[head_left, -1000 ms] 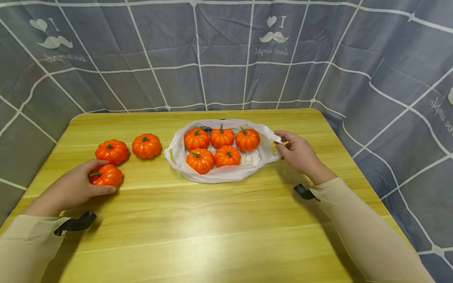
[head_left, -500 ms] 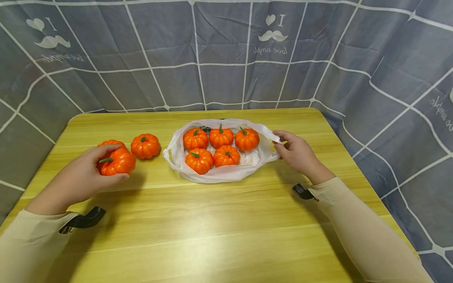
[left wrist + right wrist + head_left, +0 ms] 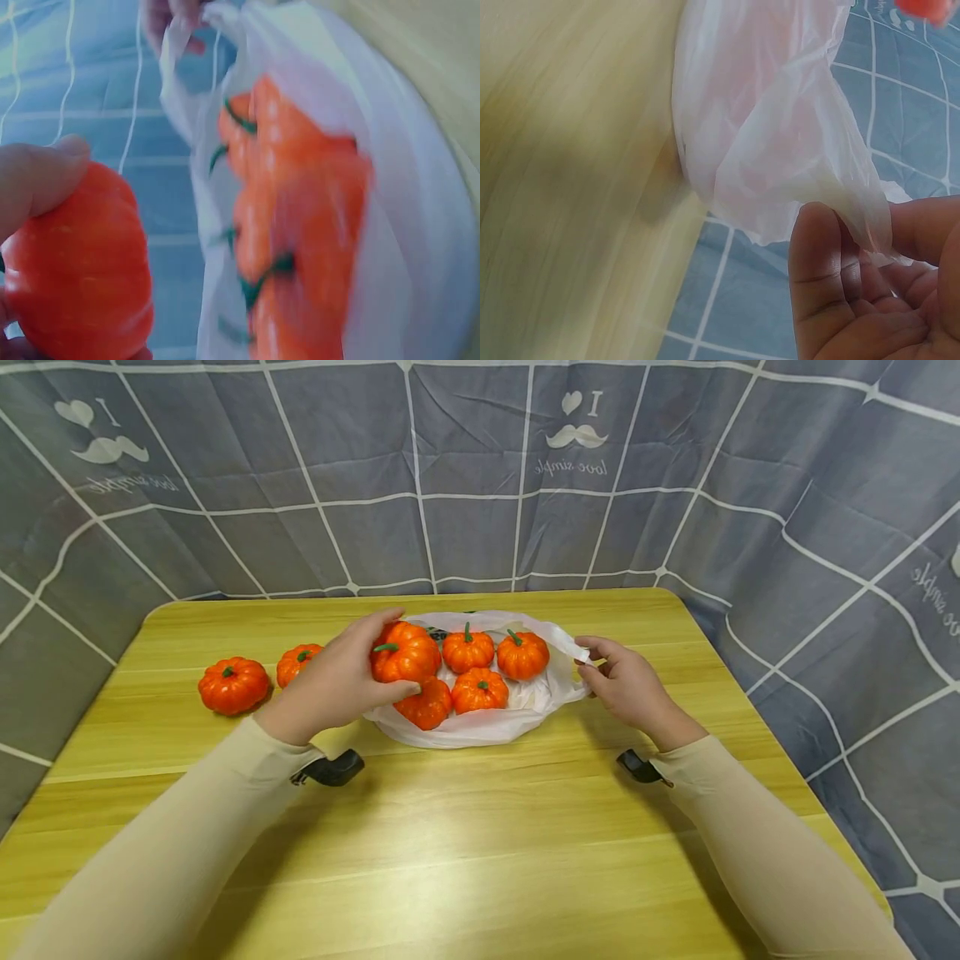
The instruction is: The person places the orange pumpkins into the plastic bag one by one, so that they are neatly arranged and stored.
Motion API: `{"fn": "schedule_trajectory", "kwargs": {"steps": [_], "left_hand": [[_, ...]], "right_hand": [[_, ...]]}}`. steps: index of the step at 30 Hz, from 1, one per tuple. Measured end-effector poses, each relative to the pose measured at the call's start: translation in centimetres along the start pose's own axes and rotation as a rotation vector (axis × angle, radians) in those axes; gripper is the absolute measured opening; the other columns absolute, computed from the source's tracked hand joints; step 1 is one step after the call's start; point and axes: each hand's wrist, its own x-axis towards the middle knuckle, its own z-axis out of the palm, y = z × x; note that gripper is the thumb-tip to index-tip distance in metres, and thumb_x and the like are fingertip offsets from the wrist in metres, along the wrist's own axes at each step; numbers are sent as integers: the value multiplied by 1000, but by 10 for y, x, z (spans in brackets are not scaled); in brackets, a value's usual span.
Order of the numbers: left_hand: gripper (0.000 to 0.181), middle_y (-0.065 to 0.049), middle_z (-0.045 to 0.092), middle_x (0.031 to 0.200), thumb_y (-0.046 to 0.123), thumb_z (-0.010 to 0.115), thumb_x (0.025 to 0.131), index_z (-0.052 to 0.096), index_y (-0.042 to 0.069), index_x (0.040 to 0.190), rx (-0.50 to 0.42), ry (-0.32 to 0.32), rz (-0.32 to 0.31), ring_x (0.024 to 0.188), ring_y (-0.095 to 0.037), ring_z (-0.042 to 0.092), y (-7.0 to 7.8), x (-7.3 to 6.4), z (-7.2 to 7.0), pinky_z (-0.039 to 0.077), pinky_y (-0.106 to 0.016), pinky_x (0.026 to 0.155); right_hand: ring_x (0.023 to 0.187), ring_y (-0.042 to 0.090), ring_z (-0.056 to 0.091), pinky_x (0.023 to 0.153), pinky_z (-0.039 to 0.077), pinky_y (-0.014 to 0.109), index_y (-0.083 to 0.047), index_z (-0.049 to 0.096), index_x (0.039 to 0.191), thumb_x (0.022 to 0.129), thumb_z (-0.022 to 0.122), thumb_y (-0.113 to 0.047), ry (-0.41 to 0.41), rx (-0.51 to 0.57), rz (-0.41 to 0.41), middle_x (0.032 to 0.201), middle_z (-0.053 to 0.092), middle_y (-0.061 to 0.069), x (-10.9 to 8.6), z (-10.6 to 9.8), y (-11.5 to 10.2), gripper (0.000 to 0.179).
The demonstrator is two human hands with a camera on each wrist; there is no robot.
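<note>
In the head view my left hand (image 3: 337,681) grips a small orange pumpkin (image 3: 407,652) with a green stem, thumb on the near side. It is over the left part of a white plastic bag (image 3: 450,735), overlapping pumpkins inside. The left wrist view shows the held pumpkin (image 3: 82,262) beside the open bag (image 3: 405,187), raised to about the level of its mouth. Several more pumpkins (image 3: 480,690) sit in the bag, stems mostly up. My right hand (image 3: 626,685) pinches the bag's right handle; thumb and finger meet on the thin plastic (image 3: 855,206) in the right wrist view.
Two other pumpkins stand on the wooden table (image 3: 480,860) at left: one pumpkin (image 3: 234,685) in full view, another pumpkin (image 3: 296,662) partly behind my left hand. A grey checked curtain (image 3: 480,468) hangs around the table's back and sides.
My left hand has lifted a pumpkin off the table's left side and carried it right, over the bag. The right hand stays at the bag's handle.
</note>
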Motion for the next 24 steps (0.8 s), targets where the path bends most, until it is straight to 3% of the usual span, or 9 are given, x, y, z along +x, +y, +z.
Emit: {"fn": "schedule_trajectory", "kwargs": {"steps": [5, 12, 17, 24], "left_hand": [[89, -13, 52, 153, 31, 86, 88, 38, 8, 159, -23, -15, 74, 134, -32, 56, 24, 33, 34, 47, -51, 116], [90, -12, 37, 164, 31, 84, 90, 35, 14, 164, -13, -66, 103, 143, -32, 50, 43, 66, 73, 42, -49, 122], [92, -12, 37, 165, 29, 84, 90, 33, 13, 165, -17, -77, 117, 142, -33, 51, 49, 81, 92, 43, -49, 121], [89, -7, 51, 155, 29, 83, 88, 37, 13, 161, -24, -126, 144, 133, -25, 56, 53, 88, 108, 47, -43, 117]], "right_hand": [[79, 27, 69, 63, 52, 20, -5, 54, 151, 106, 62, -11, 2, -10, -4, 120, 65, 19, 0, 0, -1, 47], [80, 27, 70, 62, 52, 21, -6, 55, 150, 106, 61, -12, 4, -18, -7, 120, 65, 18, 1, 0, -2, 45], [79, 26, 70, 63, 53, 22, -5, 55, 150, 106, 61, -12, 4, -21, -13, 120, 65, 19, 2, 1, -2, 45], [78, 26, 69, 61, 52, 22, -5, 55, 151, 106, 61, -12, 8, -25, -10, 119, 65, 19, 1, 1, -2, 45]]}}
